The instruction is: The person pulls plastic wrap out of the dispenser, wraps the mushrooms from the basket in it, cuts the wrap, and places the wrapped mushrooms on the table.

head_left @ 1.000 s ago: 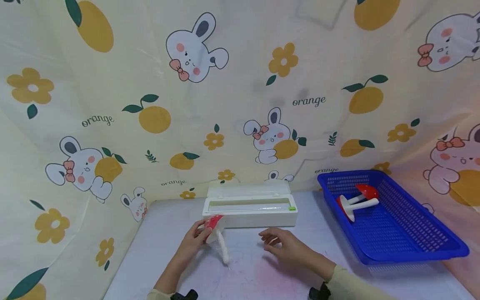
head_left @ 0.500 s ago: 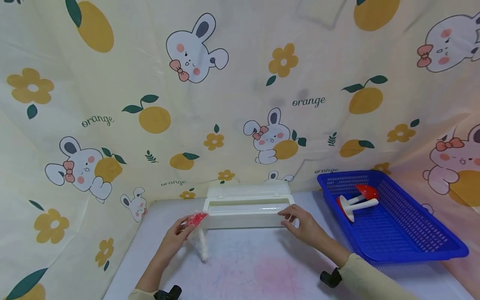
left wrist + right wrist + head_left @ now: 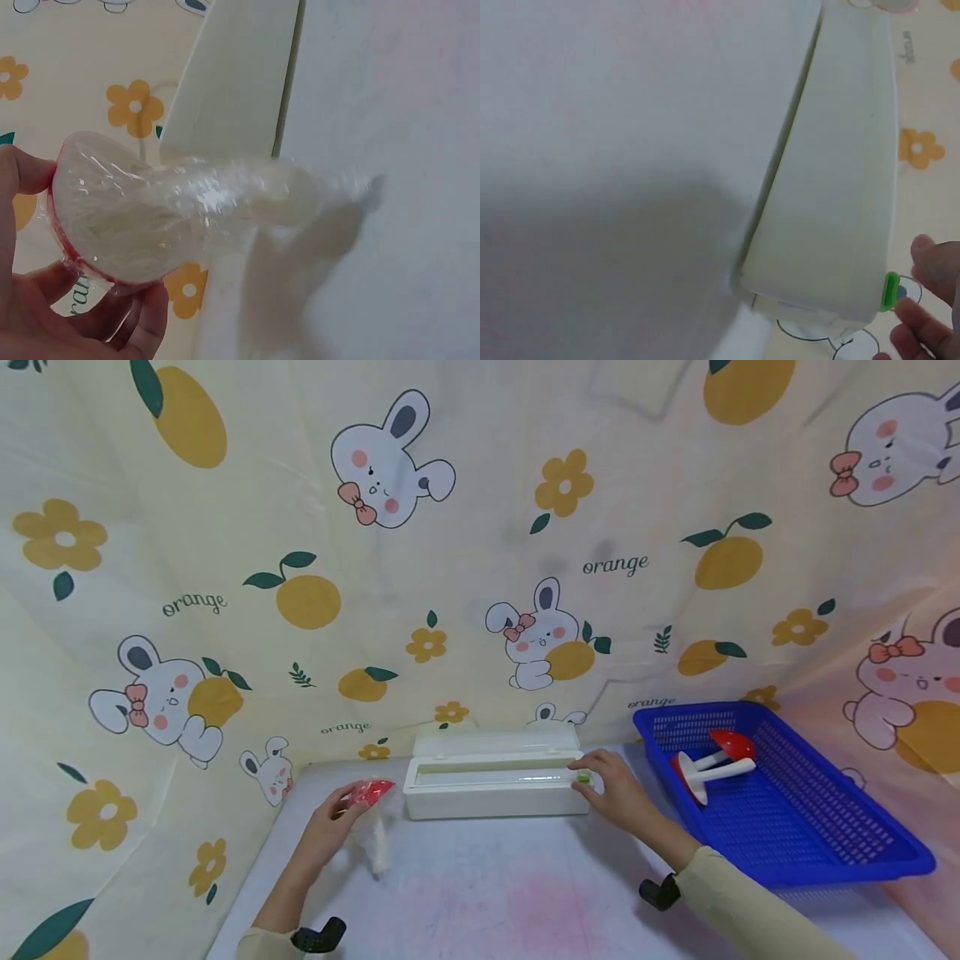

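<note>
My left hand (image 3: 330,822) holds a red-capped toy mushroom (image 3: 371,792) wrapped in clear film (image 3: 225,202), gripping it by the cap above the table's left side. The white stem hangs down, blurred. My right hand (image 3: 611,785) rests at the right end of a white cling-film dispenser box (image 3: 495,777), its fingertips (image 3: 922,300) at the small green slider (image 3: 891,291). The box lid stands open at the back.
A blue plastic basket (image 3: 810,827) stands at the right with two red and white toy mushrooms (image 3: 712,760) in it. A patterned cloth backdrop (image 3: 480,543) rises behind and beside the white table (image 3: 495,893).
My left hand has carried the wrapped mushroom leftward, away from the box. My right hand has moved from the table's middle up to the box's right end by the green slider.
</note>
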The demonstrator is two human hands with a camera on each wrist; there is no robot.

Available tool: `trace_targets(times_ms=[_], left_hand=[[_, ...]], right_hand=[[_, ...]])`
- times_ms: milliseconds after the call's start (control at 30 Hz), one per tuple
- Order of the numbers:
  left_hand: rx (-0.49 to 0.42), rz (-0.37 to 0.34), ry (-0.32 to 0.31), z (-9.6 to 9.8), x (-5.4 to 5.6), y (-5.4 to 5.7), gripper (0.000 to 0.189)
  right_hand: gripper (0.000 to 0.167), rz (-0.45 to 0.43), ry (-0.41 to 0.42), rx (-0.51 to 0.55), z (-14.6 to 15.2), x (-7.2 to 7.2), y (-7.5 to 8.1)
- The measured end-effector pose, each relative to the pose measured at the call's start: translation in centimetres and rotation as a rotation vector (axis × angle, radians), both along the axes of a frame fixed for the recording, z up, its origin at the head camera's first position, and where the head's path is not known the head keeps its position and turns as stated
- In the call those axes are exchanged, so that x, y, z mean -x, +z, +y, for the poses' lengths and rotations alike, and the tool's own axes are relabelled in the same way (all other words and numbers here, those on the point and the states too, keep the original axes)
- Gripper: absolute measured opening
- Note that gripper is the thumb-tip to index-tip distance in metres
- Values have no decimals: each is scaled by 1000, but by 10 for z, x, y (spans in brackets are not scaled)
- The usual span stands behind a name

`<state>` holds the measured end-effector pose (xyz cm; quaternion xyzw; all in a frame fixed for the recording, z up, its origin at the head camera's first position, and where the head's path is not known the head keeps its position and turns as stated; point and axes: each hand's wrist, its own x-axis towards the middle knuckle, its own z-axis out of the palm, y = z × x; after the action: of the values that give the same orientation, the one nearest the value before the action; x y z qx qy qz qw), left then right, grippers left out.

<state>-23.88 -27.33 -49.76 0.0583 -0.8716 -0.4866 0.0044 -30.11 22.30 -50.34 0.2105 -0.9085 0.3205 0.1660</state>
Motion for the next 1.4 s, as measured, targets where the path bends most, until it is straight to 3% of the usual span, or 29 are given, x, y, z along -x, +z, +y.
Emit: trace_targets(times_ms=[233,467,633,900,1033,1167,1400], left_hand=[[105,-1,24,-14,18,4,72],[196,-24,54,-21,38,7,78],[254,6,62,-15,50,5,73],[312,-6,139,7,68,-5,73],[316,-35,170,16,74,-9,78],[390,-39,175,23,77,-15,77],[454,55,164,33,74,-18,75]], right_hand=[[19,-17,9,-47,-1,6,4],[12,-96,2,-78,-1,12,7],[8,-111,-2,-87,-1,16,6],[4,-167,-23,-73,-3,17,7],[5,-193,-30,-46,-4,17,7],[6,-193,-26,-23,-5,17,6],[7,-170,-45,24,-6,13,6]])
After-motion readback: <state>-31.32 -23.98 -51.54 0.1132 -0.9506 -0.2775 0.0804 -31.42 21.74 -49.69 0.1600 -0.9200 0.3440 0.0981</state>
